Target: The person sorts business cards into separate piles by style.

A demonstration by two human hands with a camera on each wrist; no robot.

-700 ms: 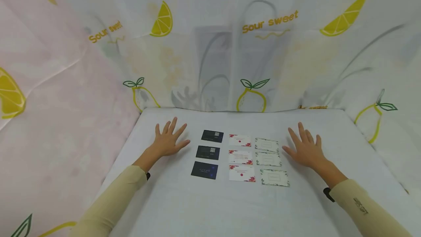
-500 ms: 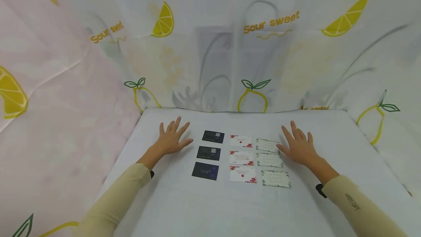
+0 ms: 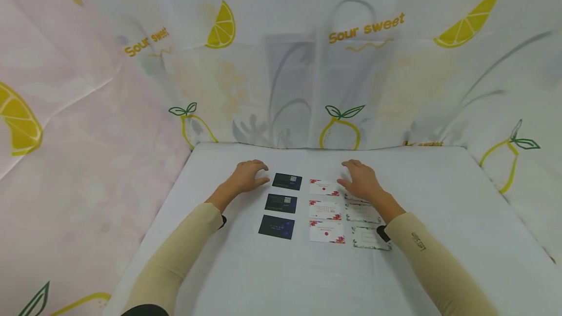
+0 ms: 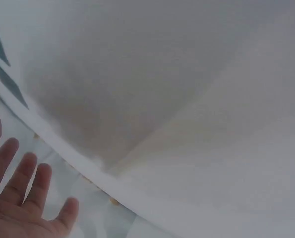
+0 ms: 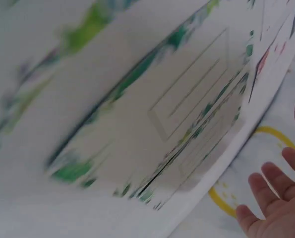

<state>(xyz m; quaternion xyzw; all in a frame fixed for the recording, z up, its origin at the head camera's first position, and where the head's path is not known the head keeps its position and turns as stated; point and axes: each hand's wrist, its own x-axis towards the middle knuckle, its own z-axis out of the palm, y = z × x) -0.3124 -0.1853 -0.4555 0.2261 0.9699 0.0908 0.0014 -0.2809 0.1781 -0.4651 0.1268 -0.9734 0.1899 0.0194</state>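
Note:
Nine cards lie in a three-by-three grid on the white table. The left column holds dark cards, the middle column white cards with red flowers, the right column green-bordered cards. My left hand hovers just left of the top dark card, fingers relaxed and holding nothing. My right hand is over the top green-bordered card and hides most of it, its thumb near the top red-flowered card. The wrist views show straight fingers on the left hand and the right hand, with a blurred green-bordered card close by.
A lemon-print curtain closes off the table at the back and on both sides. Bare white tabletop stretches in front of the cards and to the right.
Both hands have lifted from lying flat at the sides and moved inward: the left toward the top dark card, the right over the top green-bordered card. The cards have not moved.

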